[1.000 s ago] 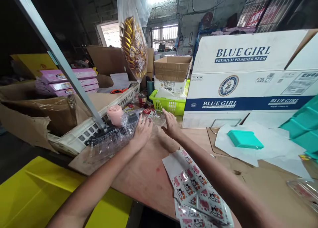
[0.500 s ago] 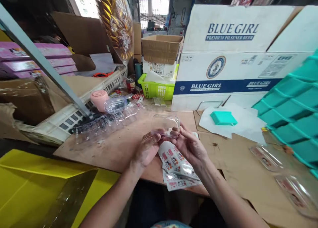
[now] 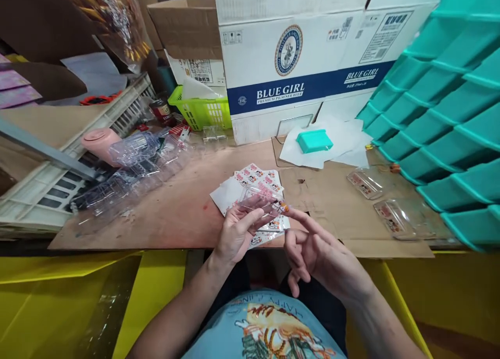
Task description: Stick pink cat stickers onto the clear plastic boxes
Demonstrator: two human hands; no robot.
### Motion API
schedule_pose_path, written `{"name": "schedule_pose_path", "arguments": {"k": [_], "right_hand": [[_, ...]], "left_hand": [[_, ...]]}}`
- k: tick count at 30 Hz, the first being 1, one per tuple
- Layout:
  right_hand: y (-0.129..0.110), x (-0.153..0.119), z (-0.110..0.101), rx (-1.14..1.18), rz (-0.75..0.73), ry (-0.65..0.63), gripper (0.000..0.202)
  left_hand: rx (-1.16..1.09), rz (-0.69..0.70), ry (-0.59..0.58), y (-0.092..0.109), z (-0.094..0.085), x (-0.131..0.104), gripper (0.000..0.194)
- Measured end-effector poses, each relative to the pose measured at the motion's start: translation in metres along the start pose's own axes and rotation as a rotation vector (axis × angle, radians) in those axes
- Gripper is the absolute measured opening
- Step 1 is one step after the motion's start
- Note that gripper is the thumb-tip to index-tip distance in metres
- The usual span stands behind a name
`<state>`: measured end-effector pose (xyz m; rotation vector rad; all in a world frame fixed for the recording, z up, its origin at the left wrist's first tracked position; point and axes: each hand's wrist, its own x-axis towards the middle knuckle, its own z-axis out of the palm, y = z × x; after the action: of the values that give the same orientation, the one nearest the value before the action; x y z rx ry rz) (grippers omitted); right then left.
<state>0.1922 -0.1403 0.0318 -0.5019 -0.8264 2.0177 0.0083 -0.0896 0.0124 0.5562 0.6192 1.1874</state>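
Between thumb and fingers, my left hand (image 3: 239, 231) holds a clear plastic case (image 3: 253, 198) above the sticker sheets. My right hand (image 3: 318, 252) is at the right side of the case, its index finger stretched to a small cartoon sticker (image 3: 282, 207) at the case's edge, the other fingers loosely curled and apart. Whether the sticker clings to the fingertip or to the case is hard to tell. Printed sticker sheets (image 3: 250, 175) lie on the table beneath, partly seen through the clear plastic.
Clear cases with stickers (image 3: 394, 218) lie on cardboard at right, beside stacked teal trays (image 3: 441, 98). A teal box (image 3: 314, 140) sits on white paper. Clear packaging (image 3: 144, 166) and a pink cup (image 3: 100, 144) are at left. A white carton (image 3: 258, 122) stands behind.
The view has tilted down and shifted right. My right hand has moved off its two-handed hold, its index finger now extended to a sticker. More of the sheets shows behind the case.
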Motion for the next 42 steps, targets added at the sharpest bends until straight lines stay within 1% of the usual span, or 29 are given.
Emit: {"name": "schedule_pose_path", "arguments": {"k": [2,6,13,19,23,28,32,42], "right_hand": [[0.007,-0.003,-0.002,0.057,0.028,-0.021,0.049],[0.01,-0.002,-0.01,0.11,0.054,-0.027,0.045],[0.009,0.0,-0.018,0.109,0.106,-0.015,0.042],[0.009,0.002,-0.022,0.087,0.135,0.005,0.042],[0.01,0.003,-0.023,0.072,0.143,0.01,0.041],[0.01,0.005,-0.023,0.052,0.144,0.027,0.039],[0.011,0.006,-0.024,0.047,0.144,0.042,0.039],[0.011,0.005,-0.022,0.01,0.135,0.079,0.038]], "left_hand": [[0.041,-0.03,0.023,-0.006,0.002,-0.001,0.015],[0.115,-0.047,-0.041,-0.009,0.005,-0.003,0.016],[0.135,-0.061,-0.034,-0.01,0.001,-0.003,0.013],[0.131,-0.081,-0.044,-0.011,-0.004,-0.001,0.016],[0.13,-0.086,-0.03,-0.012,-0.003,-0.001,0.019],[0.133,-0.102,0.025,-0.01,0.002,-0.001,0.022],[0.141,-0.106,0.037,-0.009,0.003,-0.001,0.024],[0.146,-0.059,0.019,-0.013,-0.001,-0.001,0.015]]}}
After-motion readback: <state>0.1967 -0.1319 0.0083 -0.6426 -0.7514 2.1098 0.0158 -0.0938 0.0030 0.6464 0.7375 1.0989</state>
